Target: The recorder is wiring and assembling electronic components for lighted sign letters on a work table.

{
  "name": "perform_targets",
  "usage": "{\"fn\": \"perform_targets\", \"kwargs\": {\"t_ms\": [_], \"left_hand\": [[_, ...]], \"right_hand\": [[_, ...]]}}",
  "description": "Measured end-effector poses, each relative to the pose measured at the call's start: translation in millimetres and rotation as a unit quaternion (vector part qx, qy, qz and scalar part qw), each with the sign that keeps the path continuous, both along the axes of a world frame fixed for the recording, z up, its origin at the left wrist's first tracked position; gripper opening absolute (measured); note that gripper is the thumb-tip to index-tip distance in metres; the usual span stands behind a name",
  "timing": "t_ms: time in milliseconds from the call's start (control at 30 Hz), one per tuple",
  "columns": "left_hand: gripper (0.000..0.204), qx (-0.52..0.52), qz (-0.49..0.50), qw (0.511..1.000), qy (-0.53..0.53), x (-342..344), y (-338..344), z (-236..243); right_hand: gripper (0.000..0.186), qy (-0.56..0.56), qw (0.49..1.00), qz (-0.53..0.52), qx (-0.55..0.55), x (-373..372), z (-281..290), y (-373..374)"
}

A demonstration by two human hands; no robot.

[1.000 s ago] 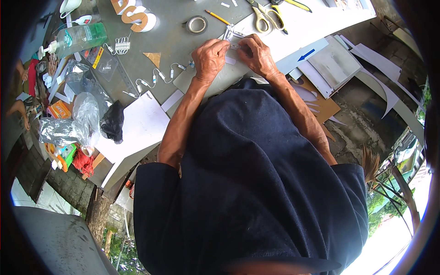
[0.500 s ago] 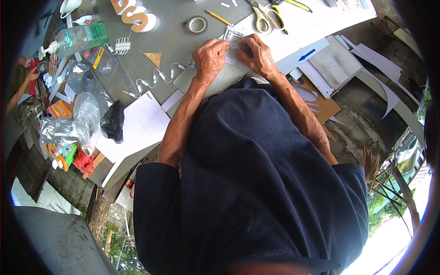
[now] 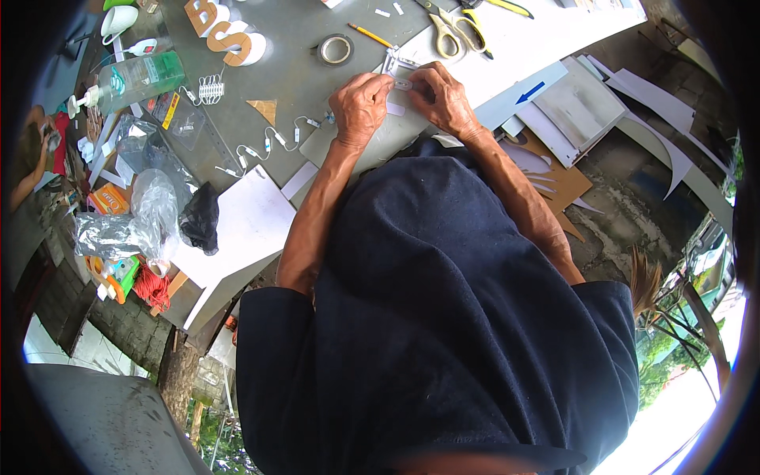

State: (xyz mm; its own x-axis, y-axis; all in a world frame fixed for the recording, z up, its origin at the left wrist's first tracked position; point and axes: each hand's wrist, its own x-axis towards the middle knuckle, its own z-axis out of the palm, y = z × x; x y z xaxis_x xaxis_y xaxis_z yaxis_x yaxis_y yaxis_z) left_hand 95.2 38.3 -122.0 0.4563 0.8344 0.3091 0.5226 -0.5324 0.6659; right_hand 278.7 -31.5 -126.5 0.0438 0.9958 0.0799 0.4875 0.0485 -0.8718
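My left hand (image 3: pixel 360 109) and my right hand (image 3: pixel 443 100) meet at the near edge of the grey table, fingers pinched. Between the fingertips is a small white LED module (image 3: pixel 402 84), partly covered by them. A wired string of LED modules (image 3: pixel 267 146) trails across the table left of my left hand. Just beyond my fingertips stands a small white angular piece (image 3: pixel 391 60). Below the fingers lies a pale strip (image 3: pixel 395 109). A pencil (image 3: pixel 369 36), a roll of dark tape (image 3: pixel 336 50) and scissors (image 3: pixel 450 36) lie farther off.
Cardboard-faced letters (image 3: pixel 234 43) stand at the back left. A pump bottle (image 3: pixel 141 77), plastic bags (image 3: pixel 154 202) and a coiled LED string (image 3: pixel 211 89) crowd the left side. White sheets (image 3: pixel 582 103) lie right. At far left shows another person's arm (image 3: pixel 30 178).
My hands stay together around the small module, with only slight finger movement. The view has shifted a little. The other person's arm at far left has changed position.
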Motion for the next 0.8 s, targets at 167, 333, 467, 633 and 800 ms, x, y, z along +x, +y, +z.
{"fn": "perform_targets", "kwargs": {"t_ms": [167, 333, 467, 633, 800], "left_hand": [[0.008, -0.006, 0.002, 1.0, -0.001, -0.8, 0.2, -2.6], [0.008, -0.001, 0.003, 1.0, 0.018, 0.3, -0.9, 0.6], [0.008, -0.004, 0.004, 1.0, 0.018, 0.4, -0.7, 0.7], [0.008, 0.001, 0.003, 1.0, 0.008, 1.2, -0.8, 0.6], [0.009, 0.008, 0.003, 1.0, 0.017, 0.8, -0.7, 1.1]], "right_hand": [[0.026, 0.002, 1.0, 0.002, -0.006, -0.9, 1.8, 1.0], [0.027, -0.004, 1.0, 0.002, -0.006, 0.2, -1.5, -0.1], [0.033, -0.006, 1.0, 0.016, -0.007, -1.3, 4.4, -0.6], [0.032, -0.046, 0.997, 0.049, 0.035, 1.2, 2.3, -1.1], [0.033, -0.046, 0.998, 0.049, 0.016, -0.7, 3.4, -1.1]]}}
